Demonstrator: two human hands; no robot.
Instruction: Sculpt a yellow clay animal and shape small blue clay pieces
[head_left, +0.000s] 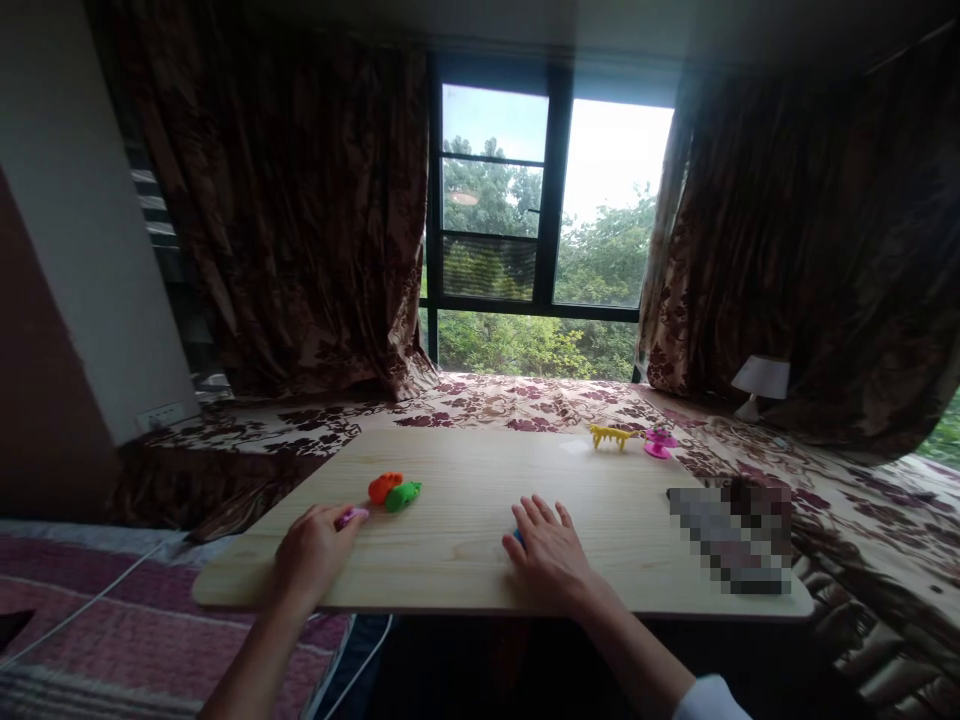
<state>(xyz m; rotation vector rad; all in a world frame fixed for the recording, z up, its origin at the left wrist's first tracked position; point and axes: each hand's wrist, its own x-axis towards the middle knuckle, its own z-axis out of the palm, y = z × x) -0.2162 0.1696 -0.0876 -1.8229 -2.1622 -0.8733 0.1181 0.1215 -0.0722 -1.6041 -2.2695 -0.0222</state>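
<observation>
Pinched between the fingers of my left hand [315, 550] is a small pink-purple toy [351, 516], held low over the left part of the light wooden table [450, 580]. Its shape is mostly hidden by the fingers. Just beyond that hand, an orange toy [384, 487] and a green toy [403, 497] lie touching each other. My right hand [551, 550] rests palm down near the table's front middle, fingers spread. A blue thing [517, 536] shows between its thumb and forefinger, mostly covered by the hand.
Toward the table's far right stand a yellow animal-like figure [610, 436] and a pink stand-like toy [660, 441]. A blurred-out item [731, 535] lies at the right edge. Behind are a flower-patterned window seat [510, 400] and a white lamp [761, 378].
</observation>
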